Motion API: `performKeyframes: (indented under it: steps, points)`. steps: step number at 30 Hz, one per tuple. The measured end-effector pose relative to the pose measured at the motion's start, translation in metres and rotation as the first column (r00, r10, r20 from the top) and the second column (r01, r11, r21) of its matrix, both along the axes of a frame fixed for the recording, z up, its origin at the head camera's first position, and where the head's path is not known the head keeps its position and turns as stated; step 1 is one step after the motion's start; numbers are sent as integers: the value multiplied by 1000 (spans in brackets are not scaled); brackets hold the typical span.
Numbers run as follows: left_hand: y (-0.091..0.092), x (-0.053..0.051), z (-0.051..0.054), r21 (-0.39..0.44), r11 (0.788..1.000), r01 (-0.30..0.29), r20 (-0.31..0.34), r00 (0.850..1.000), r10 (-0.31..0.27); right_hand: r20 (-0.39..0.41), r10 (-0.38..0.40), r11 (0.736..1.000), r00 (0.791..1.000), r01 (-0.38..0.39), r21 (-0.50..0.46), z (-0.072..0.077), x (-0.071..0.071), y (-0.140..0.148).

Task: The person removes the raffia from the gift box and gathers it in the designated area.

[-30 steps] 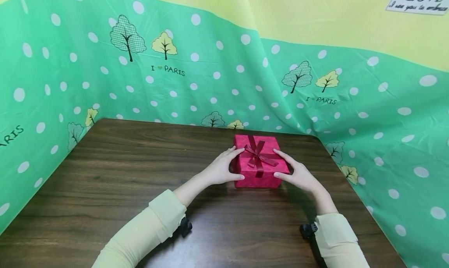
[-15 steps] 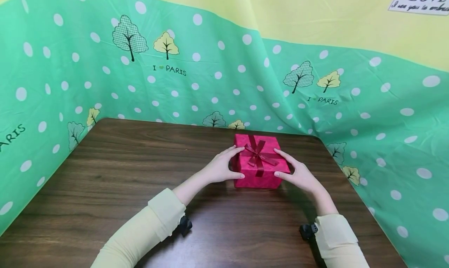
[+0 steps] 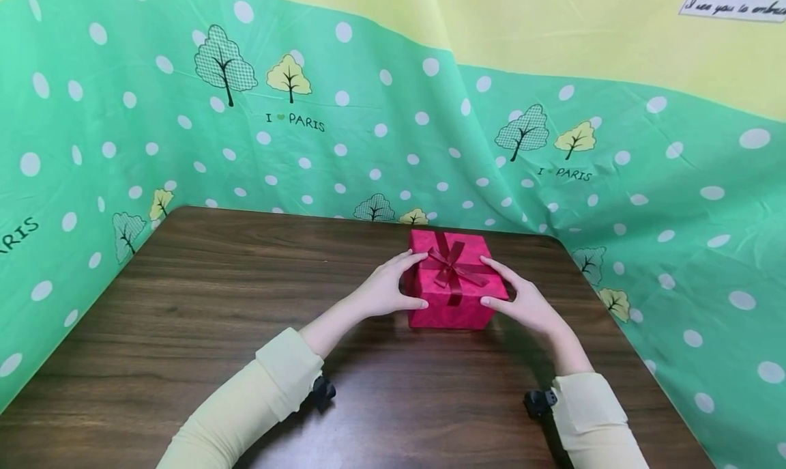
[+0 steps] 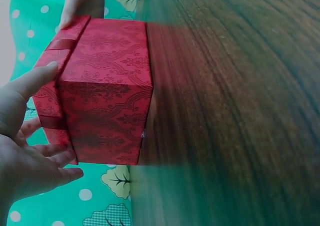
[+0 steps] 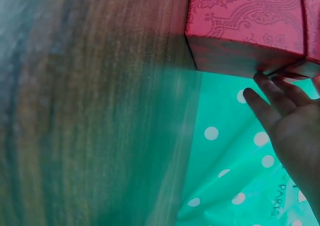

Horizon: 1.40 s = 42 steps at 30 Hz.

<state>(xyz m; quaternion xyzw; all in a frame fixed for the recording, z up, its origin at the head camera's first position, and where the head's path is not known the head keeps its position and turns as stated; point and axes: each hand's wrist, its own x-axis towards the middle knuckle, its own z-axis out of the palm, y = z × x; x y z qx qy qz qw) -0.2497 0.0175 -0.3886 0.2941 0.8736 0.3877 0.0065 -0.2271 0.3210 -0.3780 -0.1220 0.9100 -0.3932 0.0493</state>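
A crimson gift box (image 3: 451, 316) stands on the wooden table, near the far edge and right of centre. Its lid (image 3: 473, 250) carries a dark red ribbon bow (image 3: 451, 267). My left hand (image 3: 387, 290) holds the lid's left side, thumb at the front and fingers farther back. On the opposite side my right hand (image 3: 529, 306) grips the lid the same way. Damask patterning covers the box body (image 4: 110, 96) in the left wrist view, with a seam below the lid. The right wrist view has fingertips (image 5: 267, 86) at the lid's lower edge. The box's inside is hidden.
The dark brown table (image 3: 215, 319) stretches left and in front of the box. Behind it and at both sides hangs a green and yellow curtain (image 3: 344, 134) with dots and trees. A small black wrist camera (image 3: 540, 403) sits under the right cuff.
Both hands and the lid have risen slightly in the last half second, while the box's lower edge stays in place. Before that, the hands kept nearly still.
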Motion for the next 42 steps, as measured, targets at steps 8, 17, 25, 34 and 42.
performKeyframes:
  steps: [8,17,25,34,42]
  points:
    - [0,1,6,10,1000,0,15,1000,0,-6,8,1000,1000,-9,-29,4,-2,1]
    - [-1,-3,13,25,1000,5,9,1000,-5,-92,52,999,994,-51,19,10,-4,5]
    - [-3,-6,18,23,1000,9,-4,1000,-9,-132,56,998,990,-50,44,17,-4,5]
    - [-4,-8,27,39,999,25,17,1000,-25,-132,56,997,990,-63,-52,25,-2,6]
    - [-2,-7,38,71,997,28,28,999,-30,-191,63,994,980,-78,-74,35,3,9]
